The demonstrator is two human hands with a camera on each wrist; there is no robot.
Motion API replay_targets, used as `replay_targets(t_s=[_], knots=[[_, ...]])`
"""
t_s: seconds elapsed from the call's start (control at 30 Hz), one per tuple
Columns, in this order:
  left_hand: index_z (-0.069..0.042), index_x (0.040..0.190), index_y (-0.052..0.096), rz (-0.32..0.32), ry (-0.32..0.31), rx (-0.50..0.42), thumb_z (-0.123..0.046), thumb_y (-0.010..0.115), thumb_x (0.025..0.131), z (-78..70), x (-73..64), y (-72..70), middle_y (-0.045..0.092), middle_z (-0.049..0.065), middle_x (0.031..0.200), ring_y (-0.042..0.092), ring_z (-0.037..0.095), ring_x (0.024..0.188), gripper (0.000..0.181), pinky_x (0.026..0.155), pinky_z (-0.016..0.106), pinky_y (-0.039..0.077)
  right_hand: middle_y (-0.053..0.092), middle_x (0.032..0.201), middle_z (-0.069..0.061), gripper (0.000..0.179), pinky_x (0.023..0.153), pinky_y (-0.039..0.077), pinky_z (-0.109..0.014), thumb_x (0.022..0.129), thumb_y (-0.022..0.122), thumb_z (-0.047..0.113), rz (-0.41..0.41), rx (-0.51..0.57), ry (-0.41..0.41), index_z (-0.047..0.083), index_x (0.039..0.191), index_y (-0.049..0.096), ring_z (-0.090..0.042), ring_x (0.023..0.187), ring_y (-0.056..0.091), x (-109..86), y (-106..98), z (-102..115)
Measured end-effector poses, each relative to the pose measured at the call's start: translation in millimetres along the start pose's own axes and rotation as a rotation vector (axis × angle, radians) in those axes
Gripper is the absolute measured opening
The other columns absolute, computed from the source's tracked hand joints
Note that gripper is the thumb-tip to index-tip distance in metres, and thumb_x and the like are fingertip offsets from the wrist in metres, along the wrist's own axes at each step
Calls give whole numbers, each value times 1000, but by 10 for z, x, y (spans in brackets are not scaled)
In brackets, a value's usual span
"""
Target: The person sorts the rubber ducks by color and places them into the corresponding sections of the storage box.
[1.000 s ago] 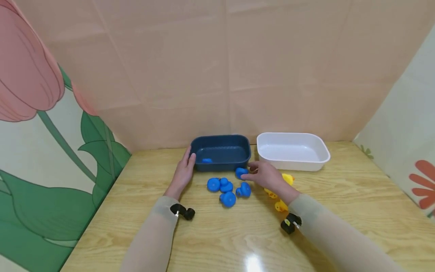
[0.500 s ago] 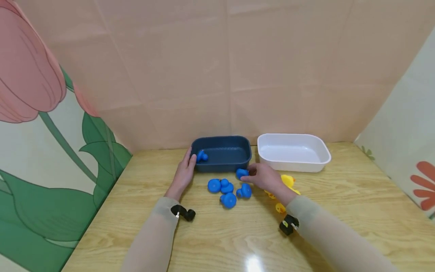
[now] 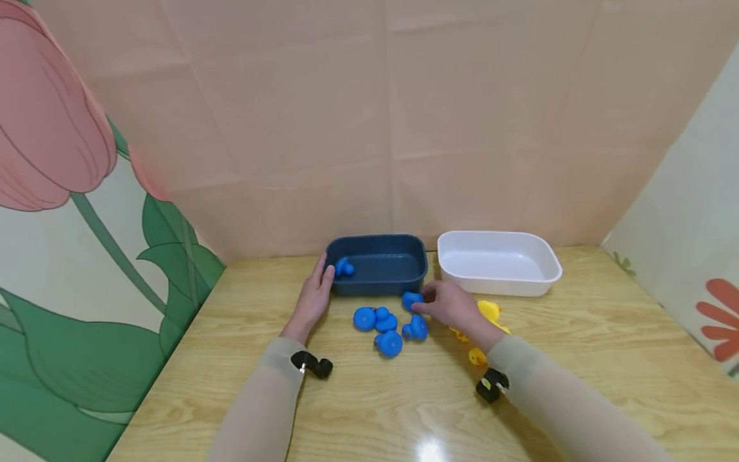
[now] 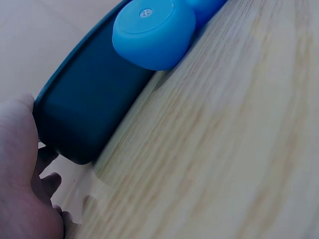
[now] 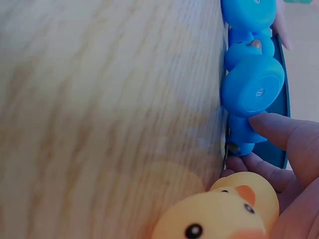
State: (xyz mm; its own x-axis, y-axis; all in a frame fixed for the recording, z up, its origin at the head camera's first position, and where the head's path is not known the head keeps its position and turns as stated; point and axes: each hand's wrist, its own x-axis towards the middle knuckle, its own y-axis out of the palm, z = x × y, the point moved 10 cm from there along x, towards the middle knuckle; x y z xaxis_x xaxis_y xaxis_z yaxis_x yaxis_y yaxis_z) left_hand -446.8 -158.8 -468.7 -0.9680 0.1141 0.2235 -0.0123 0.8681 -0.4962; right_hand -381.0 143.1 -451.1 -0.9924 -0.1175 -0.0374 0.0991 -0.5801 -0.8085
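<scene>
In the head view my left hand (image 3: 314, 297) rests against the left end of a dark blue tub (image 3: 378, 289), its fingers lying along the outside. My right hand (image 3: 453, 303) pinches a blue rubber duck (image 3: 411, 300) on the table just before the tub's front right corner. The right wrist view has the thumb on one side of this blue duck (image 5: 241, 133) and fingertips on the other. Several more blue ducks (image 3: 389, 344) lie in front of the tub, and a blue duck (image 3: 344, 267) sits inside its left end. Yellow rubber ducks (image 3: 489, 310) are partly hidden by my right hand.
A white tub (image 3: 499, 287) stands to the right of the dark blue one, holding nothing visible. Both sit near the back of the wooden table (image 3: 369, 410), before a pink cloth backdrop (image 3: 381, 128). A flower-patterned panel (image 3: 115, 308) borders the left.
The blue duck inside the tub has shifted to its left end and shows more. My right fingers have closed in on the blue duck by the front right corner. The left hand stays put.
</scene>
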Motion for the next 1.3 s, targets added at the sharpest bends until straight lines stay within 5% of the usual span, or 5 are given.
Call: replay_targets(t_s=[0.53,0.77,1.3], knots=[[-13,178,23,0,2,3,-57,33,120,0,-25,-26,29,14,180,28,38,165,73,133,56,21,77,106,-7,34,83,57,-44,99,84,34,-89,-24,-91,7,119,79,-26,93,68,-162,-259,225],[-14,178,23,-7,12,9,-54,35,120,-14,0,-43,29,14,180,28,37,164,71,133,56,23,78,115,-11,44,89,59,-47,101,82,36,-138,1,-87,4,129,75,-29,102,71,-189,-448,364],[-16,178,24,-8,11,2,-54,34,120,22,-5,10,30,15,179,28,39,164,70,132,58,22,78,113,-13,46,81,57,-43,101,81,35,-229,30,-127,1,131,72,-31,99,70,26,-674,551]])
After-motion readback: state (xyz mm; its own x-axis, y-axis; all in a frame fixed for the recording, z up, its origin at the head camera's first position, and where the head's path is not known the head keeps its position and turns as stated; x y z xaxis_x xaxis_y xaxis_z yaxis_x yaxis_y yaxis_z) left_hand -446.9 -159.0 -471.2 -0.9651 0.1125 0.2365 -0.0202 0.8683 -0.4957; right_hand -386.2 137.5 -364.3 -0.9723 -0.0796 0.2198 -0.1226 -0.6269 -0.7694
